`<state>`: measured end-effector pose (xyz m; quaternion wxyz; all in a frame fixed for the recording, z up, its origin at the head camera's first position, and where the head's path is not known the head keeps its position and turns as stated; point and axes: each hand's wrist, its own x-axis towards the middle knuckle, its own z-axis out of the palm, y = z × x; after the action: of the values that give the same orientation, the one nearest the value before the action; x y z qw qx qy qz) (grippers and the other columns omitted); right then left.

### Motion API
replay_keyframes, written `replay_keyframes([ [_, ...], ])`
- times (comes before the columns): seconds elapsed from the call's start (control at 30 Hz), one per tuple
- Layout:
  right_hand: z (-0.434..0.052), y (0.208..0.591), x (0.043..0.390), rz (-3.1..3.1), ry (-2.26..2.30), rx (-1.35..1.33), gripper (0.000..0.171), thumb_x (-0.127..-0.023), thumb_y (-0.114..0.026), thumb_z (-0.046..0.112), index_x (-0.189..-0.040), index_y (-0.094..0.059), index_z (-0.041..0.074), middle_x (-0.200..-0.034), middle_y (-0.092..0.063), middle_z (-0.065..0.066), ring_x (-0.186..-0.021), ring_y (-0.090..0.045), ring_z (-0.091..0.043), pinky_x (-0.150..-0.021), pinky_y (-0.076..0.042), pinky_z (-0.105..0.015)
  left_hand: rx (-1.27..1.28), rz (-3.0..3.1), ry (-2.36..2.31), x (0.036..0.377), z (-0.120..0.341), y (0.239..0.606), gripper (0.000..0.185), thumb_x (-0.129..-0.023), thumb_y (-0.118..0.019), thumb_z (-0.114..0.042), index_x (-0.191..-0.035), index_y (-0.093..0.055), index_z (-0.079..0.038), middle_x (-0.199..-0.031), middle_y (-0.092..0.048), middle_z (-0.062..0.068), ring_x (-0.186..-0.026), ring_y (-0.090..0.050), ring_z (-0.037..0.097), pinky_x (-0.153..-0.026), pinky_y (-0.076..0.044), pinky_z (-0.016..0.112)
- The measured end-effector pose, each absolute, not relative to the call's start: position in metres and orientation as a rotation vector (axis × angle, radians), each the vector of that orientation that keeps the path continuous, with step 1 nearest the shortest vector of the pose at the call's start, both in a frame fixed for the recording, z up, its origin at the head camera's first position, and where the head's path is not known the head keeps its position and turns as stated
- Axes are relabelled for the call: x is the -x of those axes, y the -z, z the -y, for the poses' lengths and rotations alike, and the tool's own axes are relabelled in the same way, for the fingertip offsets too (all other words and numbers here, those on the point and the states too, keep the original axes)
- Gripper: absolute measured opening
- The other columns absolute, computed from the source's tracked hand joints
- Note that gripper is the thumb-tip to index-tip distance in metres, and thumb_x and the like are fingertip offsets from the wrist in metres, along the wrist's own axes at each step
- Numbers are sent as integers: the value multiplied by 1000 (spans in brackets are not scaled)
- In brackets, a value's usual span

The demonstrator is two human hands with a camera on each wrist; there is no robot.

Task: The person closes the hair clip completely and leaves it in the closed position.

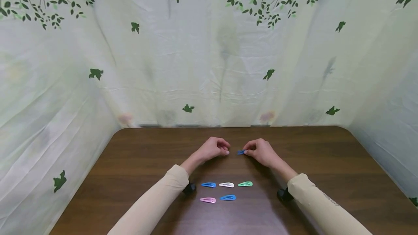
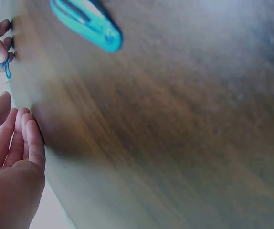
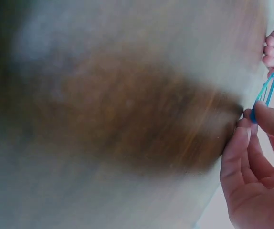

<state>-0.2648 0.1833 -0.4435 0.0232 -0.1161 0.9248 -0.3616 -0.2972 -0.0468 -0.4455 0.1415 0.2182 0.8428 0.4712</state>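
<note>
A blue snap hair clip (image 3: 266,93) is pinched between the thumb and fingertips of my right hand (image 1: 260,152), its narrow end sticking out toward the left. My left hand (image 1: 213,148) is just left of it, fingers loosely bent, thumb apart from the fingertips in the left wrist view, with nothing between them. Nearer to me on the table lie several more snap clips: a blue one (image 1: 208,184), a white one (image 1: 226,185) and a green one (image 1: 245,184) in one row. Below that row are a pink one (image 1: 208,200) and another blue one (image 1: 228,197).
The brown wooden table (image 1: 137,177) has rounded far corners. A pale curtain (image 1: 196,64) with leaf patterns hangs behind it and along both sides. Dark wrist straps (image 1: 285,194) show below the cream sleeves (image 1: 156,195).
</note>
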Motion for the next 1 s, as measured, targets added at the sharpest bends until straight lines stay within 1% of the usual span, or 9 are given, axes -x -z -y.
replay_keyframes([
  [0.13, -181, 442, 261, -2859, 1142, 325, 6, -89, -73, 11, -86, -76, 15, -82, -69, 6, -75, -56, -15, -70, -48, -33, -657, -2452, -1350, 293, 49, 444, 19, -86, -73, -4, -103, -71, 3, -84, -66, 3, -76, -58, 13, -67, -47, 24],
  [0.27, -180, 441, 256, -2867, 1166, 318, 7, -90, -73, 9, -88, -76, 15, -81, -68, 5, -71, -55, -15, -64, -47, -31, -660, -2474, -1336, 289, 51, 442, 18, -87, -73, -6, -103, -71, 1, -85, -67, 2, -78, -58, 16, -69, -48, 25],
  [0.47, -178, 439, 251, -2912, 1209, 385, 6, -88, -74, 7, -90, -75, 12, -81, -68, 5, -73, -57, -14, -67, -48, -31, -642, -2445, -1350, 283, 54, 437, 21, -87, -74, -9, -106, -71, 1, -86, -66, 2, -77, -57, 16, -65, -48, 25],
  [0.77, -173, 437, 240, -2934, 1379, 333, 5, -87, -76, 13, -91, -73, 11, -80, -68, 5, -74, -59, -15, -67, -49, -33, -638, -2436, -1409, 274, 61, 433, 23, -87, -73, -5, -108, -69, 3, -86, -67, 3, -78, -59, 16, -62, -48, 25],
  [0.9, -168, 432, 234, -2954, 1392, 318, 5, -88, -75, 12, -92, -73, 10, -83, -68, 4, -75, -59, -15, -70, -51, -33, -635, -2437, -1459, 271, 63, 430, 22, -87, -73, -4, -108, -69, 4, -87, -67, 5, -79, -60, 18, -64, -49, 25],
  [1.0, -164, 428, 229, -2956, 1402, 291, 5, -88, -74, 10, -93, -73, 11, -86, -69, 3, -76, -60, -16, -72, -52, -33, -650, -2452, -1473, 268, 65, 427, 23, -87, -72, -3, -108, -69, 4, -88, -67, 5, -81, -61, 17, -67, -49, 26],
])
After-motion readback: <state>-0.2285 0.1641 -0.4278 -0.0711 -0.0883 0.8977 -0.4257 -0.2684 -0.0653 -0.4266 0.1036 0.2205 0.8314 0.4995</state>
